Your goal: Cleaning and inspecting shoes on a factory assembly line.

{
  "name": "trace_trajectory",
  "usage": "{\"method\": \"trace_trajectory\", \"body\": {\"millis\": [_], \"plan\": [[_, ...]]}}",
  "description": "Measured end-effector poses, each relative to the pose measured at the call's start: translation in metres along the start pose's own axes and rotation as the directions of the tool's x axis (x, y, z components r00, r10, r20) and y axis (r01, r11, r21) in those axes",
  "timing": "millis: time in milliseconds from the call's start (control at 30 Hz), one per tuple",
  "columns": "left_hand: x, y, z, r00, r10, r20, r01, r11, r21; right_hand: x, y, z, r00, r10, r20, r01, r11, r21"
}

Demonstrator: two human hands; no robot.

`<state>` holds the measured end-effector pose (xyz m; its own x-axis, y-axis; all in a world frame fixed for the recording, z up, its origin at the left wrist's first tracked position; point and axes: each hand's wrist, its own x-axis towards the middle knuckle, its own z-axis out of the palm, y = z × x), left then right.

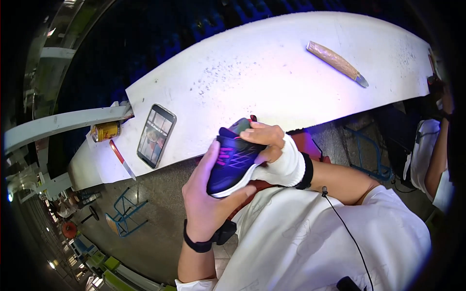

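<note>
A small dark sports shoe [232, 162] with pink laces and a white sole is held up in front of my body, near the table's front edge. My left hand [206, 194] wraps round its toe end, the thumb along the sole. At the collar end, my right hand [268, 141] grips the shoe with its fingers at the opening; white cloth covers my right wrist. A grey-green lining shows inside the opening. What lies under my right fingers is hidden.
On the white table [272, 68] lie a wooden-handled knife [337, 63], a phone [157, 136], a red-handled blade [121, 158] and a yellow can [105, 131]. Blue-framed stools [127, 212] stand on the floor. Another person's arm [438, 155] shows at the far right.
</note>
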<state>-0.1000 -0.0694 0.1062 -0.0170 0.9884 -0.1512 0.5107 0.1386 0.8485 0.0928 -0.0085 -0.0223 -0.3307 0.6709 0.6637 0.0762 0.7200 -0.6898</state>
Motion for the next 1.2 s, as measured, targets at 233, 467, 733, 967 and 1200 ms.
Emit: {"method": "trace_trajectory", "body": {"millis": [233,467,733,967,1200], "plan": [[0.013,0.004,0.064,0.848,0.53,-0.017,-0.53,0.848,0.014,0.033,-0.032,-0.087,0.998,0.036,0.05,-0.047,0.968,0.246],[0.015,-0.031,0.092,0.829,0.504,-0.241,-0.524,0.852,-0.02,0.041,-0.047,-0.094,0.973,0.077,0.22,-0.102,0.989,0.104],[0.021,-0.014,0.106,0.766,0.531,-0.364,-0.596,0.798,-0.089,0.044,-0.033,-0.097,0.964,0.066,0.258,-0.13,0.962,0.239],[0.023,-0.019,0.11,0.893,0.375,-0.247,-0.443,0.829,-0.341,0.03,-0.034,-0.103,0.962,0.175,0.208,-0.234,0.923,0.306],[0.036,-0.015,0.108,0.901,0.383,-0.202,-0.433,0.804,-0.408,0.033,-0.041,-0.105,0.968,0.202,0.15,-0.238,0.931,0.276]]}}
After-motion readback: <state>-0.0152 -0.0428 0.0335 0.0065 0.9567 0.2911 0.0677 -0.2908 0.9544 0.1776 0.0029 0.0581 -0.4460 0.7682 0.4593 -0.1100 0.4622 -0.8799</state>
